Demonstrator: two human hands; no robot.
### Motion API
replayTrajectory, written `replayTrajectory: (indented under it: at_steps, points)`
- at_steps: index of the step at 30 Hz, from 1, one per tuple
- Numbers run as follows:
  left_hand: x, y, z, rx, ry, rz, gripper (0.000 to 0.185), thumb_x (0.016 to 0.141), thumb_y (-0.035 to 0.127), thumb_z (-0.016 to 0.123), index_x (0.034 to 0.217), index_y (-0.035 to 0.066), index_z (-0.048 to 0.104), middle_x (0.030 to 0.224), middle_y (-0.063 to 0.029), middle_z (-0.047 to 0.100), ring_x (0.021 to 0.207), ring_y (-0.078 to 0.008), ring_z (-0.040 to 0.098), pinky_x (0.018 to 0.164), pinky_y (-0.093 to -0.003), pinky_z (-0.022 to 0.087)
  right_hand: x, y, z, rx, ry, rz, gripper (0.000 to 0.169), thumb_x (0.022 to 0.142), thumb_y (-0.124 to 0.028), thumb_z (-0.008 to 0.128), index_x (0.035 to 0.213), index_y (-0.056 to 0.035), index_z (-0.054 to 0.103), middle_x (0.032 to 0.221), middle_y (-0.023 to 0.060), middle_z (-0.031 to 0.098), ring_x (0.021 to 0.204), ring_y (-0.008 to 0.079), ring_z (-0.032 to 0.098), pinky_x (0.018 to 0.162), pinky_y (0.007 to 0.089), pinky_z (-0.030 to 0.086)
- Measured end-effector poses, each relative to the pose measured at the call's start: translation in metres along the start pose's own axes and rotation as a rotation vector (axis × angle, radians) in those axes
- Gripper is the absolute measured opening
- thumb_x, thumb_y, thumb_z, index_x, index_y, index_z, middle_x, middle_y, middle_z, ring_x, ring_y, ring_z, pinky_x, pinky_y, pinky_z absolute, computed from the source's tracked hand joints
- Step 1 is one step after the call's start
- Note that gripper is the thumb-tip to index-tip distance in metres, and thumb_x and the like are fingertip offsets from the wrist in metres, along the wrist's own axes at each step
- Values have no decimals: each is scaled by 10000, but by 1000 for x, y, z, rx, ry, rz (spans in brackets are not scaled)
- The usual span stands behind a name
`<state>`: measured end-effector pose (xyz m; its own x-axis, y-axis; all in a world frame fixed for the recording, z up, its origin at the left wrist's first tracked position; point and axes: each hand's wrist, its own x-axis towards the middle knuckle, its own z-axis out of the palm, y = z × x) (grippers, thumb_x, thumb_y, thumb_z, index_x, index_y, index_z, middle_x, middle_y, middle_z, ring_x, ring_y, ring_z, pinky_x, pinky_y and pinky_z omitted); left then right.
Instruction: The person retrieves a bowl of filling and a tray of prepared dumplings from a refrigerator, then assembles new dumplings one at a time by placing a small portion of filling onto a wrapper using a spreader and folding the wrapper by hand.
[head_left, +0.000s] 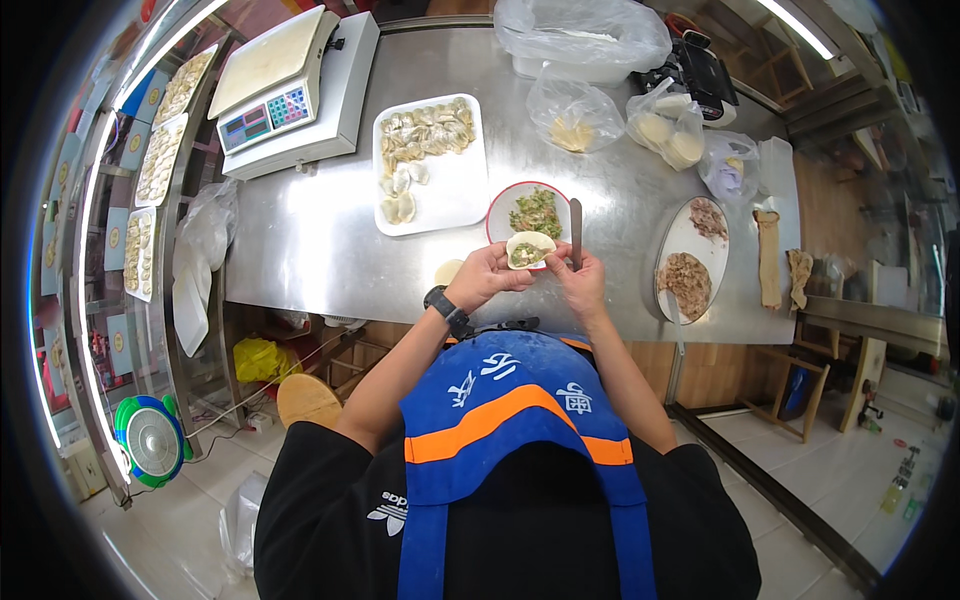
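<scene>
A round dumpling wrapper (529, 250) with green filling on it is held between my two hands. My left hand (491, 276), with a black watch on the wrist, grips its left edge. My right hand (579, 276) pinches its right edge and also holds a flat spatula-like tool (576, 225) upright. Just beyond is a red-rimmed plate (501, 212) of chopped green filling (537, 213). A white tray (442, 199) to the left bears rows of folded dumplings (426, 135). Another wrapper (448, 272) lies on the table beside my left wrist.
On the steel table (337, 247) stand a digital scale (274, 97) at the back left and an oval plate (664, 255) of minced meat at the right. Bags of wrappers (574, 120) and a plastic-covered tub (581, 45) sit at the back.
</scene>
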<state>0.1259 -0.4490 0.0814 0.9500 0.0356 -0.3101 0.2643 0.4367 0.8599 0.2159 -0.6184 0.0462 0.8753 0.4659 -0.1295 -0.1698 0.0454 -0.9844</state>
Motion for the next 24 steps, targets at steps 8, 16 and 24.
replayTrajectory:
  at_steps: [8,16,24]
  points:
    - [9,-14,3,43,100,112,428,877,181,654,1226,-31,525,1011,-76,664,853,-115,649,735,-222,530,4,-18,2,9,23,56,105,823,-85,708,867,-27,632,833,12,654,642,25,512,572,182,409]
    - [11,-20,11,41,252,138,354,871,229,664,1111,-29,628,889,-67,686,723,-84,637,643,-215,535,2,-21,9,252,68,262,193,844,-118,690,994,-17,623,758,-12,624,506,10,442,427,181,319]
    - [7,-11,3,54,146,98,324,927,196,576,1152,-36,600,934,-83,687,784,-137,668,711,-252,548,4,-17,13,183,12,218,211,883,-229,652,981,-42,654,752,-15,623,433,-2,338,382,189,218]
